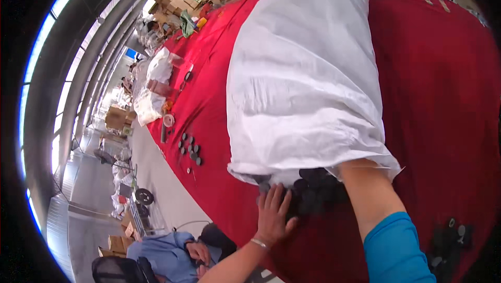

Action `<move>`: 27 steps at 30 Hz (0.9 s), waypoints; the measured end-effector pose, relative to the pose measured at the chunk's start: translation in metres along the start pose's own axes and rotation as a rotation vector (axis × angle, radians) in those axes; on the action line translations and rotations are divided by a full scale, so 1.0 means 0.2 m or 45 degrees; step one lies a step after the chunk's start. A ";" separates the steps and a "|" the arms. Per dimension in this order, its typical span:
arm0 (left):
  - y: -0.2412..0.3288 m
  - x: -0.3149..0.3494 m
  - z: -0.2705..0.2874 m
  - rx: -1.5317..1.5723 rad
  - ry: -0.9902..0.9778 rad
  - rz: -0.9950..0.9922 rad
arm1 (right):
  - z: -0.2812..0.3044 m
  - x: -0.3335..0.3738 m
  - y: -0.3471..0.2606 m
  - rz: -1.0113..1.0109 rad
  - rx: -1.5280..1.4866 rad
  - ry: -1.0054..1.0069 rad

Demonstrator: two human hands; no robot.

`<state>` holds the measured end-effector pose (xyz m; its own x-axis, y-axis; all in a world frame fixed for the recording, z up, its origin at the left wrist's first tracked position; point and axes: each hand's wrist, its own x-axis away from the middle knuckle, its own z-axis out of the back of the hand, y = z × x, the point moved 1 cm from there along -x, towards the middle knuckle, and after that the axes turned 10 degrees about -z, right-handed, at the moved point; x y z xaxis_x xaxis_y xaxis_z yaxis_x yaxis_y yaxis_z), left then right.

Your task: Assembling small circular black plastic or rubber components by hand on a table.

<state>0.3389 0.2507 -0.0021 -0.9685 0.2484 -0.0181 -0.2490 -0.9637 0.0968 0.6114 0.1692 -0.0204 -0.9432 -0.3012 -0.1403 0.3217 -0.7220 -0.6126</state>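
A big white sack [308, 85] lies on the red cloth-covered table, its mouth toward me. Black round pieces like caps [315, 191] are heaped at the mouth. My left hand [274, 215] rests beside the heap with its fingers stretched out, the tips at the sack's lower edge and the nearest black pieces. My right forearm [370, 194], in a blue sleeve, reaches into the sack's mouth. The sack's fabric hides my right hand, so its fingers and anything in them do not show.
Several loose dark discs [190, 150] lie left on the red cloth [438, 100]. More black pieces [451, 241] sit at the lower right. Beyond the left edge, a person in a blue shirt [167, 254] sits close by. White bags [154, 87] lie farther off, with cardboard boxes [175, 4] behind.
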 end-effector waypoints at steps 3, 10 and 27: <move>-0.01 0.02 0.00 0.008 -0.024 0.029 | -0.13 -0.27 0.02 -0.054 0.042 -0.053; 0.00 0.02 -0.01 0.139 -0.002 0.054 | -0.32 -0.87 0.14 -0.220 0.106 -0.069; -0.04 0.05 -0.02 0.103 0.450 0.393 | -0.06 -0.16 0.04 0.186 0.058 -0.272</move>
<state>0.3307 0.2611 -0.0078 -0.9434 -0.1109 -0.3126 0.0388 -0.9728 0.2282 0.6432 0.1797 -0.0298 -0.8490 -0.5256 -0.0545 0.4613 -0.6869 -0.5615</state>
